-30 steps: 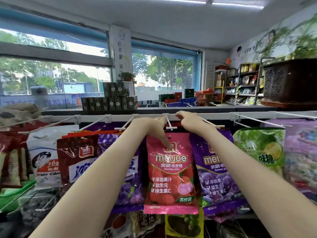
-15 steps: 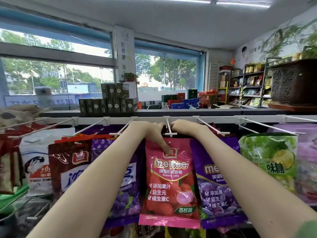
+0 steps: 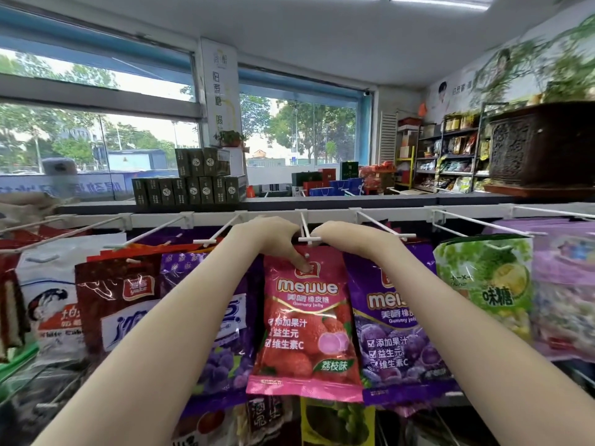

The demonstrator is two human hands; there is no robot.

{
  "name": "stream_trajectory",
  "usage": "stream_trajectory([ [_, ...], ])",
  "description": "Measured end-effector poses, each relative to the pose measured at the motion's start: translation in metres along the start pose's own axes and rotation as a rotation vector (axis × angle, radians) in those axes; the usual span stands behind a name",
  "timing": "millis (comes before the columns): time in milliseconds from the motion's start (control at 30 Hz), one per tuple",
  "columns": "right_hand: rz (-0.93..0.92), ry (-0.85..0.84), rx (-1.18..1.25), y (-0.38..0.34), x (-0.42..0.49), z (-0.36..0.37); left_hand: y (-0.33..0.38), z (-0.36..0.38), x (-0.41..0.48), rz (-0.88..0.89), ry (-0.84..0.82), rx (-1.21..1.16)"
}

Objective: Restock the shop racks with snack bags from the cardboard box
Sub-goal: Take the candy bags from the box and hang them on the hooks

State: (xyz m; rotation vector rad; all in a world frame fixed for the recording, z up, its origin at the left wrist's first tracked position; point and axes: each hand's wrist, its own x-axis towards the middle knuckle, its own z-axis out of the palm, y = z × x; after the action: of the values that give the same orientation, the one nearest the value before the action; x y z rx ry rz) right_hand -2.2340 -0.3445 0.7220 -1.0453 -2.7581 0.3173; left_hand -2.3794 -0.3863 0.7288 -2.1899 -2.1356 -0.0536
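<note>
**A:** What takes up the most room?

**B:** The rack (image 3: 322, 217). It is a white rail running right across, with pegs sticking out toward us and snack bags hanging all along it. A dark bench (image 3: 354, 200) sits just above it and carries green boxes (image 3: 193, 185) stacked in two tiers. Far right there is a shelf unit (image 3: 450, 156) packed with packets.

**A:** Which bags are on the rack?

**B:** From the left there is a white bag (image 3: 51, 310), then a brown-red bag (image 3: 109, 300). Next is the left purple bag (image 3: 222, 365), partly behind a forearm. The pink bag (image 3: 306, 333) is in the middle. The right purple bag (image 3: 399, 349) has its edge tucked behind the pink one, and a green bag (image 3: 486, 284) hangs beyond that.

**A:** Where exactly is the pink one?

**B:** It is up at the centre peg (image 3: 306, 231), with its top edge just under the peg's crossbar tip. I can't tell whether its hole is on the peg.

**A:** And the hands?

**B:** The left grip (image 3: 273, 239) pinches the bag's top, thumb pressed on the front beside the hole. The right grip (image 3: 341, 235) is curled at the top right corner, against the crossbar. Its fingers are hidden, so I can't tell whether it grasps anything
</note>
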Motion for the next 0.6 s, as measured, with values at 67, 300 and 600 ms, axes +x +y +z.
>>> stream_trajectory([
  [67,0.049,0.003,0.024,-0.001,-0.006,0.0,0.0,0.008,-0.003,-0.006,0.133,0.167],
  [300,0.032,0.118,-0.207,0.006,-0.018,0.017,0.018,0.057,-0.05,-0.194,0.583,0.296],
  [600,-0.113,0.791,-0.68,0.009,-0.06,0.093,0.024,0.135,-0.089,0.034,0.746,0.18],
])
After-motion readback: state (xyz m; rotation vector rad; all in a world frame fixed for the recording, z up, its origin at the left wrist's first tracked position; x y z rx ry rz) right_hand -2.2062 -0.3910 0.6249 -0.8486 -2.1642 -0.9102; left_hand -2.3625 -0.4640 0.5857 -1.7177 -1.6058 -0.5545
